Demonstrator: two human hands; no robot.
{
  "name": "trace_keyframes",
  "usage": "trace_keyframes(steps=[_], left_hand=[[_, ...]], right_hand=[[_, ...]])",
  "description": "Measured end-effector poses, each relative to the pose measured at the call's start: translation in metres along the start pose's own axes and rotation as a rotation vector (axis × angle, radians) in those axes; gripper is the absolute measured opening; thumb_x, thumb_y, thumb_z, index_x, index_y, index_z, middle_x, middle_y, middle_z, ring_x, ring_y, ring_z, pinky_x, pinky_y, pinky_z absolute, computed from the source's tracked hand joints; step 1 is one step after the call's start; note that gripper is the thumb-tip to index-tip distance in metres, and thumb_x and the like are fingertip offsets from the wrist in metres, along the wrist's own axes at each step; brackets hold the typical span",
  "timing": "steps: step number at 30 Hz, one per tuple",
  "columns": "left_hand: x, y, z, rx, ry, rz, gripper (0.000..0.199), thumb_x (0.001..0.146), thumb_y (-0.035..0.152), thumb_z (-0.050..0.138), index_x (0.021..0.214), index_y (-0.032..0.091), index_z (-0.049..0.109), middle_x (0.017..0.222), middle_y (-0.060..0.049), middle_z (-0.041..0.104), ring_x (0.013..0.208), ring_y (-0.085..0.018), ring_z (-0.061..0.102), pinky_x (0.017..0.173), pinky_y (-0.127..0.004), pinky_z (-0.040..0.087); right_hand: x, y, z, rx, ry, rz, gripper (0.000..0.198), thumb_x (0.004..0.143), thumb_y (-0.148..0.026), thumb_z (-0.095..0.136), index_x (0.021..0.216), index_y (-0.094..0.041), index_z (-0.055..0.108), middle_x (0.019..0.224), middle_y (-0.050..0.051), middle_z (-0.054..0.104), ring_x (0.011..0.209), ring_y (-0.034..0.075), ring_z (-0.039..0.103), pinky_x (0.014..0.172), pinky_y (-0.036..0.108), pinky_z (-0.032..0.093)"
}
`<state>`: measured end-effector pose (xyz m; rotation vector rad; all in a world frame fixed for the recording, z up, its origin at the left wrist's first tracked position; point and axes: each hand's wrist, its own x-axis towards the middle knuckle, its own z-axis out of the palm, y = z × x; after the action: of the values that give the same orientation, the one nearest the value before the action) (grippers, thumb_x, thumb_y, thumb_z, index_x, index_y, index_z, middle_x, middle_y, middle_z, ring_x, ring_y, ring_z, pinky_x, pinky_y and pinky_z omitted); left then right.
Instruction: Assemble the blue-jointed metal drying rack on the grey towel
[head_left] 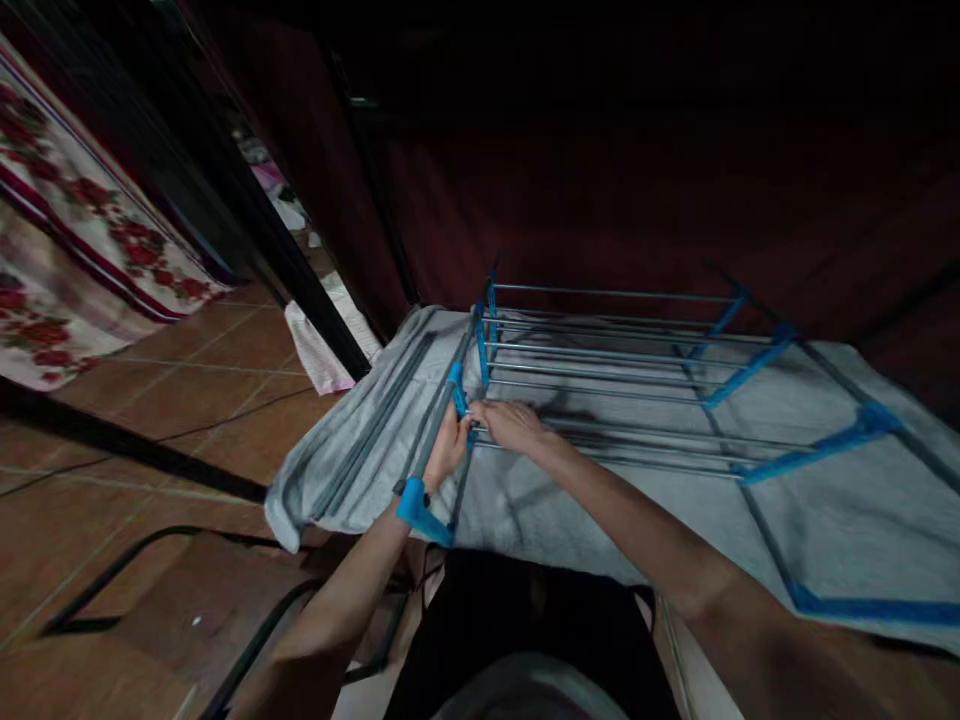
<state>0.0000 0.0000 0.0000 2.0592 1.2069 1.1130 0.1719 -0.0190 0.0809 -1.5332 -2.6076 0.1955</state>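
Observation:
A rack of grey metal rods with blue plastic joints [757, 358] lies on a pale towel-like cloth [600, 525]. At the near part of its left side frame, my left hand [448, 445] is closed round a blue bracket [458, 390], its wrist passing beneath the side tube. My right hand [510, 422] meets it there, fingers pinched on the end of a thin metal rod [675, 432] at the bracket. The fingertips partly hide where rod and bracket meet. A blue corner piece [424, 510] sits at the tube's near end, over my left wrist.
Loose grey tubes [375, 425] lie on the cloth to the left. A dark red panel [600, 190] rises behind the rack. Black metal bars [300, 270] cross the left side. Below left stands a black-framed chair [172, 590] on tiled floor [202, 400]; a flowered cloth [97, 230] hangs beyond.

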Motion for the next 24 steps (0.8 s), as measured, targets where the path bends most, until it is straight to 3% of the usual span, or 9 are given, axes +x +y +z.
trace_keyframes(steps=[14,20,24], left_hand=[[-0.004,-0.005,0.003,-0.089,0.043,0.027,0.046,0.101,0.047,0.037,0.135,0.018,0.050,0.138,-0.014,0.060,0.133,-0.026,0.054,0.117,-0.046,0.041],[-0.005,-0.012,0.002,-0.087,0.078,0.041,0.040,0.098,0.046,0.044,0.123,0.018,0.059,0.119,-0.014,0.069,0.121,-0.029,0.062,0.111,-0.051,0.047],[-0.005,-0.013,0.001,-0.086,0.089,0.053,0.039,0.098,0.045,0.046,0.124,0.018,0.059,0.119,-0.013,0.069,0.123,-0.029,0.061,0.110,-0.049,0.048]], right_hand=[[-0.003,0.000,-0.009,0.116,-0.046,0.060,0.034,0.105,-0.039,0.034,0.120,-0.027,0.063,0.125,0.006,0.070,0.112,0.023,0.066,0.089,0.032,0.048],[-0.003,-0.001,-0.009,0.150,-0.030,0.061,0.034,0.105,-0.038,0.036,0.120,-0.026,0.064,0.123,0.006,0.071,0.113,0.023,0.066,0.091,0.030,0.048],[-0.002,0.002,-0.007,0.163,-0.028,0.055,0.034,0.104,-0.036,0.036,0.123,-0.028,0.064,0.125,0.005,0.070,0.113,0.022,0.066,0.091,0.031,0.047]])
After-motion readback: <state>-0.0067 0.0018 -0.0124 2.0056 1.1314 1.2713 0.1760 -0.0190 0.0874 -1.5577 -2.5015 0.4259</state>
